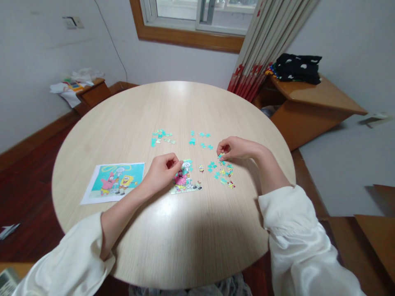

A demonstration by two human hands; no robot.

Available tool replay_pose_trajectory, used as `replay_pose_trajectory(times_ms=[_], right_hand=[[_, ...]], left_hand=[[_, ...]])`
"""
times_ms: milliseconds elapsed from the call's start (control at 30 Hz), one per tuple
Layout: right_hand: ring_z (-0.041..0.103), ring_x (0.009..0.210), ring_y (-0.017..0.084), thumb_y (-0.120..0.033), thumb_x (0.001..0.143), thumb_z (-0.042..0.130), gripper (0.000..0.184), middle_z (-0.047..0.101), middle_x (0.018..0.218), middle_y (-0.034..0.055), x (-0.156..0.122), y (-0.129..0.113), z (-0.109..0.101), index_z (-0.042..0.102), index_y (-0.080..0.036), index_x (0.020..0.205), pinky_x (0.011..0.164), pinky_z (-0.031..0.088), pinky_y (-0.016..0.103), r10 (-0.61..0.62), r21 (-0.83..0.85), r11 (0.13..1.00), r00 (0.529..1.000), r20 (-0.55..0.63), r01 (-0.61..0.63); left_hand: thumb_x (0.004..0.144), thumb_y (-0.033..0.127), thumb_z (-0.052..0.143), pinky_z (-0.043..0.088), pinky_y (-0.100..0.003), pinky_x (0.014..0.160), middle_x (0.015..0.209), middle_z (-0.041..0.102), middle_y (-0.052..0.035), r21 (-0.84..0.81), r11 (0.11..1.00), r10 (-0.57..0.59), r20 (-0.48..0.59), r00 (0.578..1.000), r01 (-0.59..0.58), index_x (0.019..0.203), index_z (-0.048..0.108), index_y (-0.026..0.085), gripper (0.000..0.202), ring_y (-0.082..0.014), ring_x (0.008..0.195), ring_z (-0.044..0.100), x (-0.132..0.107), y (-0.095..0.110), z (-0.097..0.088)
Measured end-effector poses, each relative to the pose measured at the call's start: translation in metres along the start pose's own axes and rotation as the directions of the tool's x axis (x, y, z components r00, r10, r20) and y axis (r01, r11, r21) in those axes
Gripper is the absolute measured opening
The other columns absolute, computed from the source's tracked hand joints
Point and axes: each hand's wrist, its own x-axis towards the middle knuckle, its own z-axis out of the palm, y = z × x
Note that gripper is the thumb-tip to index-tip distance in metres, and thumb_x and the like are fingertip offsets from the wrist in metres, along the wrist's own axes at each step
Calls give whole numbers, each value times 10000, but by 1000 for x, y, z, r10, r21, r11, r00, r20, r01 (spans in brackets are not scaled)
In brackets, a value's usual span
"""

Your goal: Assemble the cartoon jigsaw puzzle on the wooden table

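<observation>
My left hand (163,172) is closed in a pinch at the upper left of a partly joined jigsaw puzzle (185,181), which shows a pink starfish figure and a teal figure. Whether anything is between those fingers is hidden. To the right, my right hand (237,148) has its thumb and forefinger pinched on a small puzzle piece (220,156), just above a loose group of pieces (222,172) in teal and yellow. A single yellow piece (201,168) lies between the joined part and that group.
A printed reference picture (114,181) lies on the round wooden table (179,234), left of my left forearm. More teal pieces (160,135) sit farther back, with another cluster (192,141) to their right. Wooden furniture (311,98) holding dark cloth stands beyond the table's right edge.
</observation>
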Motion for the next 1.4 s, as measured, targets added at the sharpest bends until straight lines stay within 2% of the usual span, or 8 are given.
replay_pose_trajectory(times_ms=[233, 467, 600, 733, 967, 1100, 1233, 1400], right_hand=[[483, 565, 112, -293, 652, 733, 183, 567, 591, -16, -4, -11, -1, 582, -189, 651, 553, 374, 275, 47, 117, 992, 996, 73, -55], [553, 653, 150, -358, 634, 762, 229, 633, 661, 22, 2, -4, 0, 644, -187, 729, 616, 431, 296, 69, 321, 945, 997, -29, -56], [569, 683, 156, -306, 702, 697, 149, 678, 738, 51, 5, 1, 3, 695, -172, 767, 648, 441, 304, 72, 274, 961, 990, -121, -37], [539, 634, 143, -277, 742, 642, 145, 673, 719, 52, 5, 2, 4, 717, -165, 796, 603, 419, 297, 73, 226, 973, 990, -125, -43], [608, 746, 178, -310, 702, 695, 185, 698, 814, 82, 8, 2, 5, 689, -170, 824, 674, 466, 316, 72, 314, 949, 986, -149, -22], [577, 702, 170, -373, 668, 731, 224, 662, 735, 66, 6, 5, 2, 662, -174, 746, 646, 450, 320, 90, 274, 961, 979, -181, -37], [525, 657, 151, -452, 626, 767, 303, 600, 660, 27, -6, 12, -9, 655, -184, 715, 610, 406, 310, 105, 202, 975, 994, -39, -95], [459, 646, 129, -474, 550, 815, 421, 512, 673, -14, -14, 18, -18, 684, -193, 836, 601, 358, 289, 85, 90, 991, 984, 155, -100]], left_hand=[[796, 219, 550, 336, -272, 522, 539, 519, 6, -3, 1000, 12, -17, 1000, -12, 556, 505, 184, 246, -105, 518, 432, 1, -2, 0], [804, 217, 552, 348, -268, 517, 547, 552, -8, -2, 1000, 12, -10, 1000, -12, 564, 517, 182, 245, -113, 526, 461, 1, -5, 1], [806, 242, 549, 345, -268, 518, 546, 548, -9, 8, 1000, 7, -9, 1000, -7, 573, 523, 179, 243, -114, 528, 459, 0, -4, 1], [794, 242, 547, 339, -267, 517, 541, 529, -2, 4, 1000, 13, -10, 1000, -13, 568, 516, 178, 236, -109, 523, 445, 0, -3, 1], [786, 253, 546, 327, -272, 513, 534, 505, 6, 1, 1000, 20, -13, 1000, -20, 560, 504, 183, 240, -108, 516, 425, 0, -3, 1], [780, 261, 548, 324, -273, 514, 536, 505, 6, 3, 1000, 17, -13, 1000, -17, 563, 504, 183, 234, -109, 518, 423, 0, -4, 2], [778, 266, 547, 328, -270, 513, 536, 508, 5, 3, 1000, 10, -16, 1000, -10, 560, 506, 183, 237, -110, 520, 425, 1, -4, 2], [775, 267, 542, 337, -271, 520, 538, 506, 8, -12, 1000, 20, -16, 1000, -21, 560, 504, 185, 233, -110, 520, 427, 0, -4, 2]])
